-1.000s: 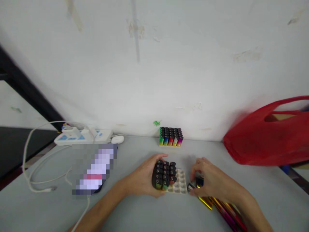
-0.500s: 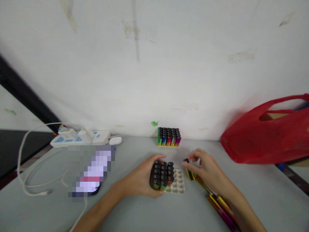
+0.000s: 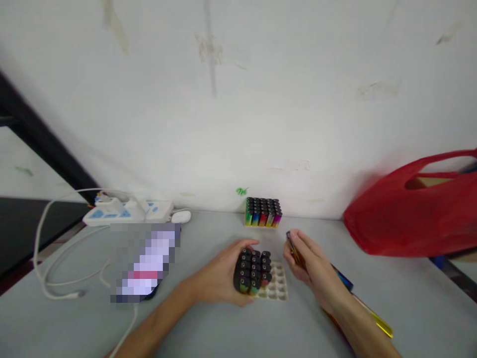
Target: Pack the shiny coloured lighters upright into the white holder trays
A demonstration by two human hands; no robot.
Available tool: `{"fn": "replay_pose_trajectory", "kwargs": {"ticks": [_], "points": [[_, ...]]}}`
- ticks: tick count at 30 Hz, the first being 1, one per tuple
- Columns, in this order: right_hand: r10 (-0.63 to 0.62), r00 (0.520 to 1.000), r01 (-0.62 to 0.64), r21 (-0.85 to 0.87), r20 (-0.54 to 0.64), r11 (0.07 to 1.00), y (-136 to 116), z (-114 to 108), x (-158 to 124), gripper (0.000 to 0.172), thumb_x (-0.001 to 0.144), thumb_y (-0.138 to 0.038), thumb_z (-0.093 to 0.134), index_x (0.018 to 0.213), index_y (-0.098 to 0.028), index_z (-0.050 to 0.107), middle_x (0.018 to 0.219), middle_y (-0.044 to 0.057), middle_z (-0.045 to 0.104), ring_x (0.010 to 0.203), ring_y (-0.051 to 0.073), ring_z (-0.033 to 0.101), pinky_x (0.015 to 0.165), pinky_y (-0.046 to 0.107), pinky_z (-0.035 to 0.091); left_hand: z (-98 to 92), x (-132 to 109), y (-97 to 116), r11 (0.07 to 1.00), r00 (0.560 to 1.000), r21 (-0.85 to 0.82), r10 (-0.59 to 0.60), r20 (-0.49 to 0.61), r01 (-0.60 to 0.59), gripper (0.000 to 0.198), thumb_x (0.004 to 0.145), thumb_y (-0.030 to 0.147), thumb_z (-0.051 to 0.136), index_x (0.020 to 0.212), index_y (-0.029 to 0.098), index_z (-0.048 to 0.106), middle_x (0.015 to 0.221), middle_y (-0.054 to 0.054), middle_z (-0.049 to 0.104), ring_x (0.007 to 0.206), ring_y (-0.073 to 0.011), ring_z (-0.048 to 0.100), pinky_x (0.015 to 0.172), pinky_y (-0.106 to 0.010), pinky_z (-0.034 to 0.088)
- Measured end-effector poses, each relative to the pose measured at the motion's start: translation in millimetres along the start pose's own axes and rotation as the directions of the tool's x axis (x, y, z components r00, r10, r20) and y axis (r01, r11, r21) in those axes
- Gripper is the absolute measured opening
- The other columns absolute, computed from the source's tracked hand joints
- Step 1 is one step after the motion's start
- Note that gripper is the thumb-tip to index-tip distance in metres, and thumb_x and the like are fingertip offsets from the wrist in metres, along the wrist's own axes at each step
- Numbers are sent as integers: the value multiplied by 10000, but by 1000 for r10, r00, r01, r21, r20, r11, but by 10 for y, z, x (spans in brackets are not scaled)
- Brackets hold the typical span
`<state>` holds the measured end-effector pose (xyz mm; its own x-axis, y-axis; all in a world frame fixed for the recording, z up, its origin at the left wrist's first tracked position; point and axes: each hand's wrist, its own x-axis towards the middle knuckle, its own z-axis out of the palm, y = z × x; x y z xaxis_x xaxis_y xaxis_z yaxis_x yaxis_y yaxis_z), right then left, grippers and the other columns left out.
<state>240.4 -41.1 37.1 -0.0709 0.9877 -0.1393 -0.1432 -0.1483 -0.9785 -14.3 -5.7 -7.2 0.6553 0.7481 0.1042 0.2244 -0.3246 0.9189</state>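
Note:
My left hand [image 3: 223, 273] curls around the left side of a block of black-topped lighters [image 3: 255, 268]. They stand upright in rows in a pale tray [image 3: 278, 291] whose right-hand holes are bare. To the right of the tray, my right hand [image 3: 307, 258] is closed around a slim, shiny gold-and-dark lighter [image 3: 297, 252], partly hidden by the fingers. Under and beside my right forearm lie shiny metallic pieces, among them a blue one [image 3: 342, 277] and a yellow one [image 3: 383, 325]; the arm covers part of them.
A full block of coloured lighters [image 3: 263, 213] stands at the back against the wall. On the left lie a phone [image 3: 149, 263], a white cable [image 3: 61, 296], a power strip [image 3: 128, 214] and a small white case [image 3: 181, 217]. A red bag [image 3: 406, 209] sits at the right.
My right hand has turned and its fingers have closed further around the lighter, whose black top showed before. The shiny pieces by my forearm appear shifted. My left hand keeps its hold.

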Motion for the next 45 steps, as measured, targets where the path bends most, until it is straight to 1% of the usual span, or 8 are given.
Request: {"fn": "replay_pose_trajectory", "kwargs": {"ticks": [2, 5, 8, 14, 20, 28, 35, 45], "points": [[44, 997, -46, 40, 62, 998, 2, 21, -8, 577, 1024, -729, 597, 753, -229, 507, 588, -75, 399, 508, 107, 246, 495, 267, 218, 2, -3, 23, 1000, 1000, -10, -5, 3, 5, 1147, 601, 167, 995, 1610, 250, 456, 1514, -139, 640, 1390, -385, 636, 1269, -528, 454], [137, 982, -153, 122, 132, 981, 28, 29, 4, 610, 982, -805, 580, 798, -223, 566, 599, -73, 366, 559, 127, 287, 551, 255, 300, 6, -6, 51, 999, 1000, -24, -22, 0, 21, 1132, 603, 150, 986, 1602, 251, 463, 1497, -134, 653, 1363, -375, 654, 1254, -516, 474], [176, 967, -209, 186, 182, 960, 78, 38, 26, 648, 920, -838, 635, 735, -228, 520, 620, -83, 310, 562, 119, 265, 548, 245, 309, 7, -5, 61, 1000, 1000, -6, -17, -3, 17, 1120, 602, 162, 985, 1594, 243, 470, 1498, -137, 652, 1371, -377, 648, 1256, -512, 471], [248, 936, -300, 195, 250, 934, 151, 109, 29, 728, 837, -866, 671, 622, -251, 346, 564, -114, 196, 495, 89, 109, 458, 256, 115, -9, -8, 56, 999, 1000, 36, -18, -12, 19, 1135, 581, 161, 988, 1594, 232, 482, 1501, -135, 648, 1366, -390, 640, 1264, -514, 453], [304, 926, -341, 149, 225, 928, 194, 147, 24, 714, 843, -853, 618, 616, -263, 287, 550, -125, 166, 490, 81, 48, 457, 277, 41, -7, -16, 83, 999, 999, 35, -31, -21, 31, 1121, 584, 159, 985, 1586, 241, 489, 1508, -132, 642, 1353, -391, 644, 1261, -523, 454], [278, 937, -316, 171, 210, 933, 244, 128, 36, 638, 869, -760, 583, 608, -267, 273, 548, -117, 166, 500, 89, 54, 464, 273, 45, 5, -9, 45, 999, 999, 0, -41, -9, 41, 1125, 590, 153, 979, 1591, 238, 473, 1483, -131, 654, 1349, -379, 648, 1236, -514, 482], [254, 965, -262, 146, 71, 954, 283, 148, 28, 555, 894, -680, 536, 619, -275, 274, 542, -110, 167, 499, 95, 64, 468, 271, 66, -1, -12, 62, 999, 999, 6, -39, -2, 39, 1117, 607, 147, 973, 1596, 242, 462, 1458, -119, 664, 1328, -357, 665, 1255, -501, 461], [273, 958, -281, 92, 90, 955, 264, 154, 41, 629, 883, -777, 534, 613, -272, 275, 546, -104, 190, 495, 95, 88, 461, 270, 71, 7, -23, 80, 998, 998, -22, -57, 3, 57, 1099, 622, 132, 958, 1593, 240, 456, 1452, -128, 670, 1308, -362, 681, 1220, -503, 495]]}}
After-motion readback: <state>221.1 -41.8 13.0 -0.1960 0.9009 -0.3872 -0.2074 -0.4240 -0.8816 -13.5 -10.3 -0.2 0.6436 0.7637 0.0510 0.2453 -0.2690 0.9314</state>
